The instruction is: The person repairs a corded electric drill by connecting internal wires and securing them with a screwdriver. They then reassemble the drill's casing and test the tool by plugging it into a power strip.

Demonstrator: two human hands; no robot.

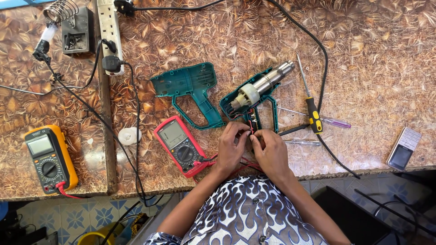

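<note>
Far left of the frame: orange multimeter (pixel 50 159) near the table edge, red lead plugged in. Upper left: soldering iron stand (pixel 72 25) with coil holder, white power strip (pixel 110 34) beside it, black plug in. Small white roll (pixel 129 135), maybe tape, lower down.

Centre left: red multimeter (pixel 180 146), face up, just beside the left hand (pixel 230 147). Above it the detached teal housing half (pixel 190 93), lying apart from the tool.

Centre: opened heat gun (pixel 254 97), other teal half with metal barrel and white motor part exposed, nozzle pointing upper right. Both hands meet at its handle end. Left hand fingers (pixel 236 131) curled, pinching what looks like a probe or red wire; right hand (pixel 271 152) fingers bent close, pressed to the same spot. Exact grip hidden by the knuckles, cannot tell what each one clamps.

Judged step: probing or working the switch wiring in the handle. Next move needs steady fine contact on small terminals.

Right: yellow-black screwdriver (pixel 311 106), purple-handled screwdriver (pixel 334 121), clear-handled one (pixel 302 142). Far right: phone (pixel 403 149).
</note>
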